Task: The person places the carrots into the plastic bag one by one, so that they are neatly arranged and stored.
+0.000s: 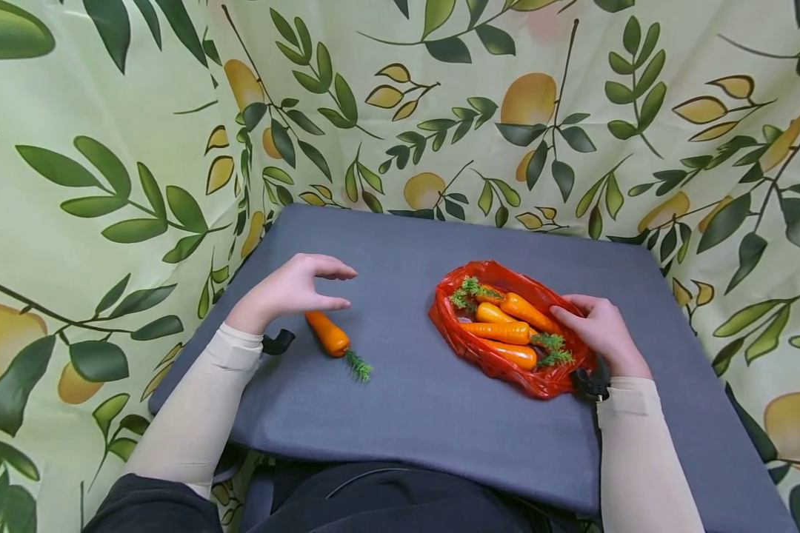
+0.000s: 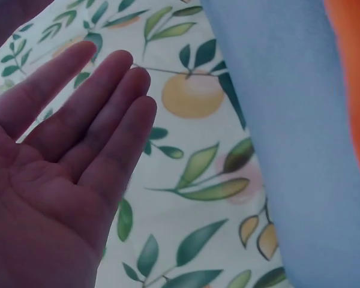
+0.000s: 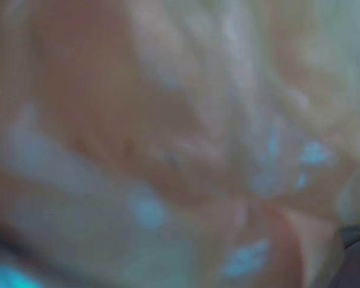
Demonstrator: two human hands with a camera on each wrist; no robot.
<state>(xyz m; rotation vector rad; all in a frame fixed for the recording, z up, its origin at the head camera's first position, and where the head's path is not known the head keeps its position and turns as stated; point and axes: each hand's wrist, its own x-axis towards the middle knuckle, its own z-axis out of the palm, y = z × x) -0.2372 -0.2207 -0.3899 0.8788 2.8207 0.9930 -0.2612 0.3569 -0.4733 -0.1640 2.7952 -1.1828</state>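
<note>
A red plastic bag [image 1: 548,386] lies on the right half of the table, its mouth spread wide. Several orange carrots [image 1: 496,331] with green tops sit inside it. My right hand [image 1: 603,333] holds the bag's right rim, thumb over the edge; its other fingers are hidden. Blurred, shiny bag film [image 3: 168,150] fills the right wrist view. On the left, a single carrot [image 1: 332,340] lies on the table with its green top toward me. Above its far end hovers my left hand [image 1: 293,289], thumb and fingers apart, holding nothing. In the left wrist view the palm [image 2: 42,198] shows straight fingers.
The table [image 1: 387,414] has a dark grey-blue cover, and its front edge runs close to my lap. Leaf-and-fruit printed curtains [image 1: 400,96] hang behind it and along the left side. Dark wrist cameras [image 1: 278,342] sit at both wrists.
</note>
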